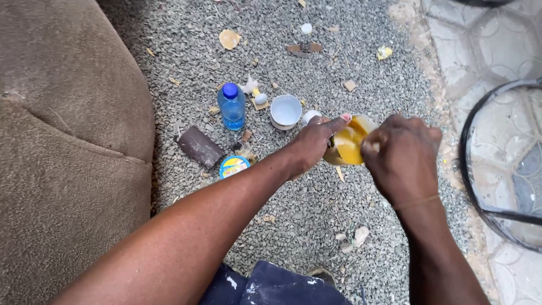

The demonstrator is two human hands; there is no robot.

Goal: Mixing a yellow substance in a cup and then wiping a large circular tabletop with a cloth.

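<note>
Daylight falls on a grey gravel floor strewn with dry leaves and scraps. A brown upholstered sofa fills the left; patterned pale paving borders the right edge.

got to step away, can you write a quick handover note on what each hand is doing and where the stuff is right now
Left hand: steadies a small container of yellow paste, finger on its rim.
Right hand: closed in a fist over the container, apparently around a thin tool; the tool itself is hidden.
On the gravel left of the hands: white cup, blue-capped bottle, round lid, brown block. Sofa far left, glass tabletop far right.
Done: container is open, paste looks partly worked.
Left: cannot tell how far the mixing is; cup, bottle and block lie untouched.
</note>
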